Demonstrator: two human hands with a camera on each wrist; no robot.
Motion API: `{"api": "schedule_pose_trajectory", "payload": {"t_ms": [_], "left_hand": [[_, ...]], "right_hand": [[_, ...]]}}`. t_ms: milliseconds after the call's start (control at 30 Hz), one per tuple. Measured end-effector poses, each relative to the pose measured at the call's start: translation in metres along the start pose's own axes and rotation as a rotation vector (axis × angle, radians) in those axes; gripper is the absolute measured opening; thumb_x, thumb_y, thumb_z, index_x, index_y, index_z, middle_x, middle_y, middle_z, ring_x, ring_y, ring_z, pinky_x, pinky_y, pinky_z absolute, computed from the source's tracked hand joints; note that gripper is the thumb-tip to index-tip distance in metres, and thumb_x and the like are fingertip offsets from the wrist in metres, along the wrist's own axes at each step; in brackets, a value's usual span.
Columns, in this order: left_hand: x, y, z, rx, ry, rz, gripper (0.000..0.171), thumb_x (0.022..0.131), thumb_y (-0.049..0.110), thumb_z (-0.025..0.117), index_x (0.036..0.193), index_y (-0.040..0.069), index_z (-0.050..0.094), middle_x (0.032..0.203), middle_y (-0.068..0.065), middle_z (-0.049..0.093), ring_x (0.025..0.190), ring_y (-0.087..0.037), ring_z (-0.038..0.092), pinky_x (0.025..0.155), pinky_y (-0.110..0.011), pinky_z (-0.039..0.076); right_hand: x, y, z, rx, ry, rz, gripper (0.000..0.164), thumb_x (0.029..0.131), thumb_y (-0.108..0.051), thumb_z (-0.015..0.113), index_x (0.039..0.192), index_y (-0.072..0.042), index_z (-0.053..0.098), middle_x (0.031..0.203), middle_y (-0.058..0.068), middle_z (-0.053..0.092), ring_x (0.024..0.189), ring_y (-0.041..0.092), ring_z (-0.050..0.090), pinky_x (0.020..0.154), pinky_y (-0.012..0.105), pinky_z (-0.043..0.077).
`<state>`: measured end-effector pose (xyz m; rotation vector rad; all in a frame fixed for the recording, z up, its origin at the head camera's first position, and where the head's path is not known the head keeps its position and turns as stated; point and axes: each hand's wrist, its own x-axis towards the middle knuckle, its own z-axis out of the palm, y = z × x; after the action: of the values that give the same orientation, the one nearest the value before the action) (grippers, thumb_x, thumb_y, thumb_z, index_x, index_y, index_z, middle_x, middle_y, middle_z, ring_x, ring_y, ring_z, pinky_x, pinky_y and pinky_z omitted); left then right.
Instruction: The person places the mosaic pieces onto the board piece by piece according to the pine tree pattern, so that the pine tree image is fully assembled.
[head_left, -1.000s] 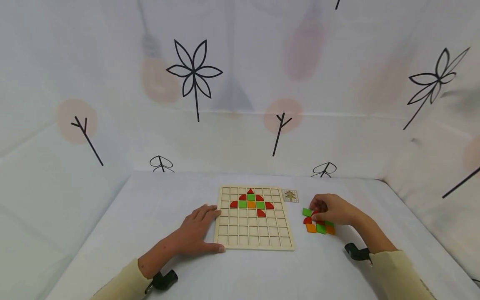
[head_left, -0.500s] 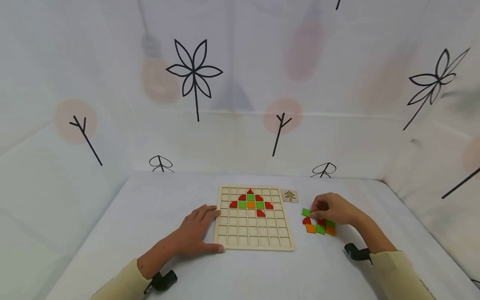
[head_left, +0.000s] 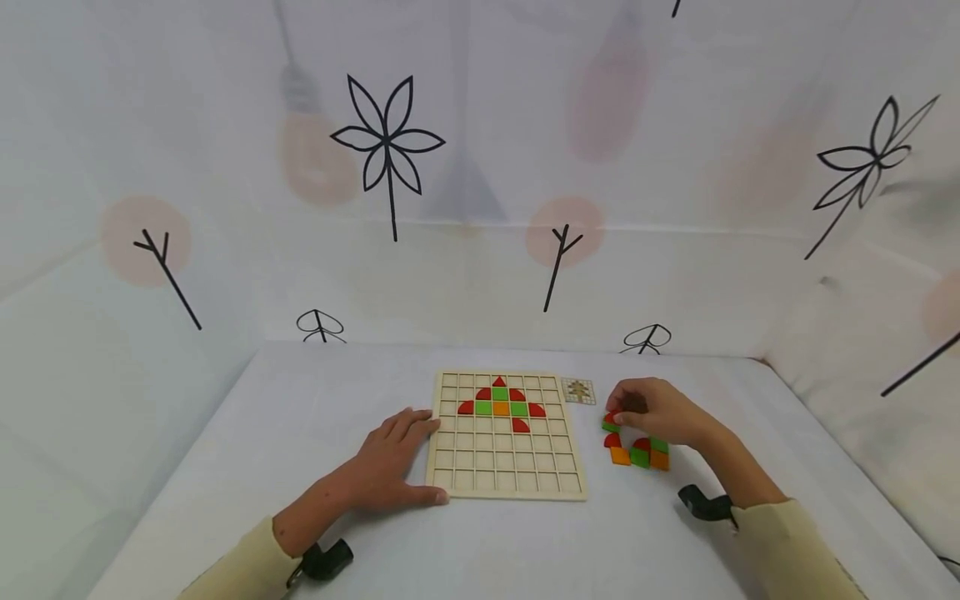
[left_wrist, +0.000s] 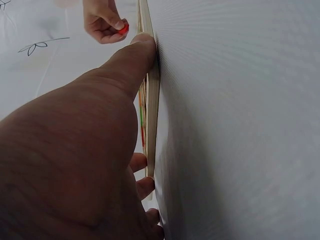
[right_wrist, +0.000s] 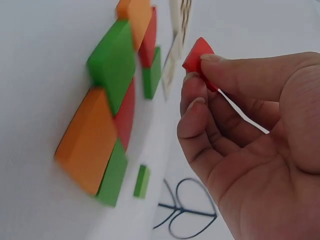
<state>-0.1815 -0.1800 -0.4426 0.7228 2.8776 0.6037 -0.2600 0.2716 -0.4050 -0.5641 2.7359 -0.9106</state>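
Note:
My right hand (head_left: pixel 656 410) pinches a red quarter-round tile (right_wrist: pixel 199 56) between thumb and fingertips, a little above the loose tiles. In the left wrist view the tile appears as a small red spot at that hand's fingertips. My left hand (head_left: pixel 390 465) rests at the left side of a pale wooden grid board (head_left: pixel 487 461), fingers extended, fingertips on its left edge and thumb by the near-left corner. Set in the board's upper cells are a red triangle tile (head_left: pixel 499 382), several red rounded tiles, green squares and an orange square (head_left: pixel 501 408).
Right of the board lie several loose tiles, among them an orange square (head_left: pixel 621 457), a green square (right_wrist: pixel 114 62) and a red rounded one (head_left: pixel 612 441). A small pattern card (head_left: pixel 579 391) sits beside the board's upper right corner. White patterned cloth walls enclose the white table (head_left: pixel 525 550).
My right hand has lifted the red tile from the loose tiles and moved slightly left and away from me. My left hand and the board look unchanged.

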Motion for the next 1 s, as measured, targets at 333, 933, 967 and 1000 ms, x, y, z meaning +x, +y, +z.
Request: {"api": "schedule_pose_trajectory", "payload": {"t_ms": [333, 933, 967, 1000], "left_hand": [[0.001, -0.002, 0.002, 0.006, -0.001, -0.006, 0.106, 0.084, 0.075, 0.076, 0.164, 0.016, 0.038, 0.17, -0.008, 0.031, 0.16, -0.041, 0.02, 0.121, -0.067, 0.028], [0.001, -0.001, -0.001, -0.007, -0.003, 0.0, 0.106, 0.084, 0.074, 0.076, 0.164, 0.015, 0.038, 0.17, -0.009, 0.031, 0.16, -0.041, 0.02, 0.121, -0.068, 0.028], [0.002, -0.001, -0.001, -0.009, -0.003, 0.0, 0.106, 0.084, 0.074, 0.076, 0.164, 0.015, 0.038, 0.17, -0.009, 0.031, 0.16, -0.041, 0.02, 0.121, -0.068, 0.028], [0.002, -0.002, 0.0, -0.008, -0.003, 0.0, 0.106, 0.084, 0.074, 0.076, 0.164, 0.015, 0.038, 0.17, -0.009, 0.031, 0.16, -0.041, 0.02, 0.12, -0.068, 0.028]], "right_hand": [[0.002, -0.023, 0.007, 0.034, 0.01, -0.065, 0.01, 0.098, -0.012, 0.076, 0.106, -0.012, 0.07, 0.098, -0.001, 0.069, 0.09, 0.019, 0.064, 0.08, 0.023, 0.057], [0.012, -0.071, 0.034, 0.076, -0.031, -0.222, 0.009, 0.099, -0.015, 0.077, 0.104, -0.016, 0.07, 0.096, -0.005, 0.068, 0.089, 0.018, 0.063, 0.08, 0.024, 0.055], [0.015, -0.072, 0.036, 0.074, -0.032, -0.229, 0.009, 0.099, -0.015, 0.077, 0.104, -0.016, 0.07, 0.096, -0.005, 0.068, 0.089, 0.018, 0.063, 0.08, 0.024, 0.055], [0.017, -0.074, 0.038, 0.071, -0.031, -0.233, 0.009, 0.099, -0.015, 0.077, 0.105, -0.017, 0.07, 0.095, -0.005, 0.068, 0.088, 0.017, 0.063, 0.079, 0.024, 0.055]]}}
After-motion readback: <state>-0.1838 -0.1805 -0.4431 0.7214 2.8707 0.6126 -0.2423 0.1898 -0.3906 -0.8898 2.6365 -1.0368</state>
